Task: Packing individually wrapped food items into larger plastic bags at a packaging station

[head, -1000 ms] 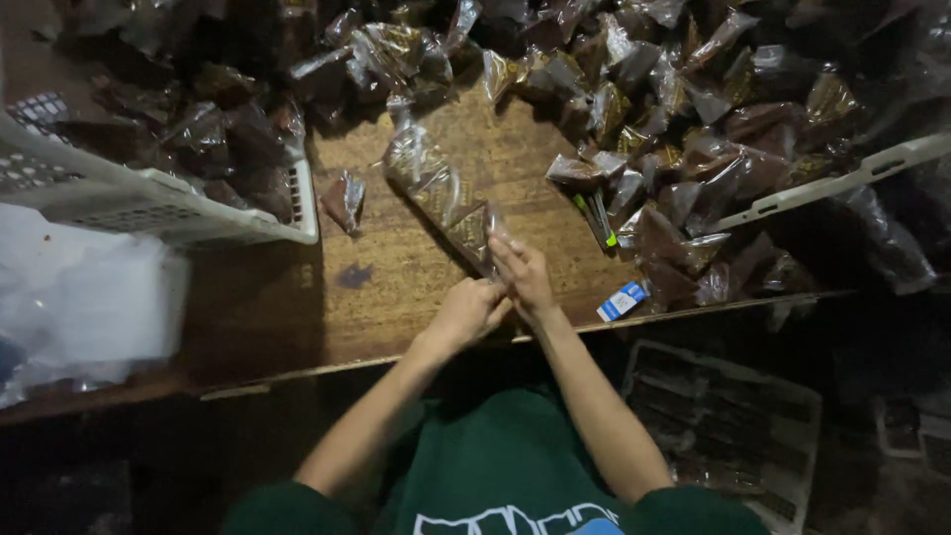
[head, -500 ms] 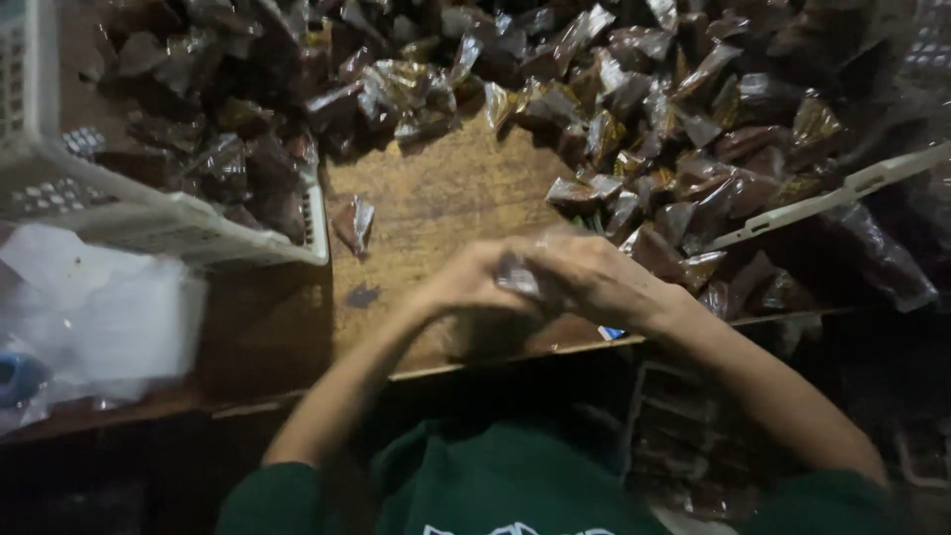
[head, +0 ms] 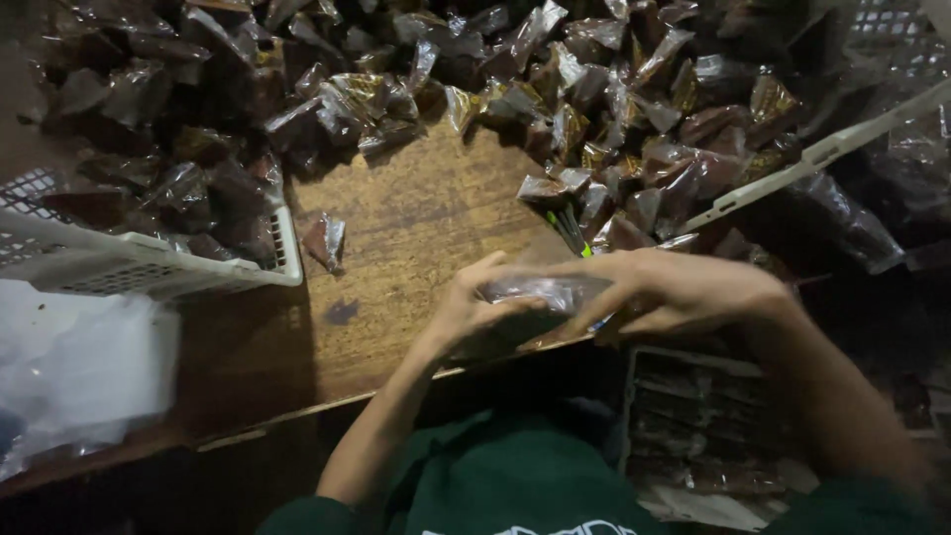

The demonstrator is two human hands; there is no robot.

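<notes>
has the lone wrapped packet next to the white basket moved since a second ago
No. The lone packet lies on the wooden table just off the white basket corner, as before; only the camera shifted.

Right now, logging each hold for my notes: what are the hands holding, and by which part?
A small clear packet, gripped between both hands: left hand at its left end, right hand at its right end.

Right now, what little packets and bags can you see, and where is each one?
Clear packet: held between left hand and right hand.
Pile of packets: dark brown, shiny, across table top.
Single packet: brown, beside white basket.
Clear bags: whitish, far left.
</notes>
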